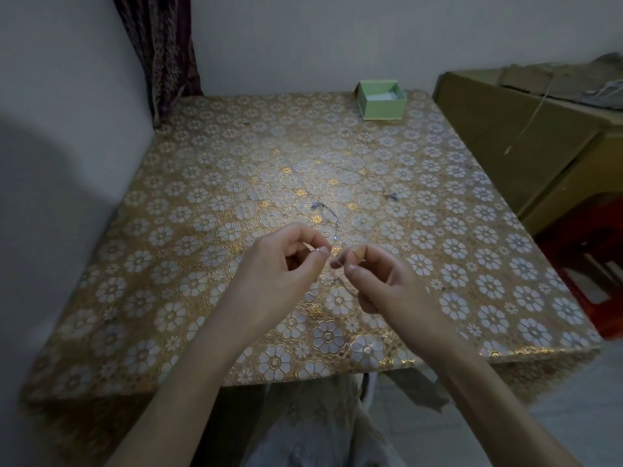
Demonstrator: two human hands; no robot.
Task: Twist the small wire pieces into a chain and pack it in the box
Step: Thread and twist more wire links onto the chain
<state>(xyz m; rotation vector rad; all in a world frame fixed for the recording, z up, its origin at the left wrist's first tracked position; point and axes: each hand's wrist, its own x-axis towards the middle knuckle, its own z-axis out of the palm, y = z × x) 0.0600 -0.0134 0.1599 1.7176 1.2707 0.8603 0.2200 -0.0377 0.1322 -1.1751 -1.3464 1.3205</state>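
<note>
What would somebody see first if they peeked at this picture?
Probably the two hands in the middle, the left hand and right hand, pinching a thin wire between them. Next, the shiny flower-patterned tablecloth, and the little open green box at its far edge.

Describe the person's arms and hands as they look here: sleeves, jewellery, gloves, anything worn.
Both forearms are bare up to the bottom edge of the picture; no sleeves show. The left hand and the right hand wear no gloves, and no rings, bracelets or watch can be seen on either. The fingernails look short and unpainted, though the light is dim. Below the arms, pale patterned clothing covers the lap.
</note>
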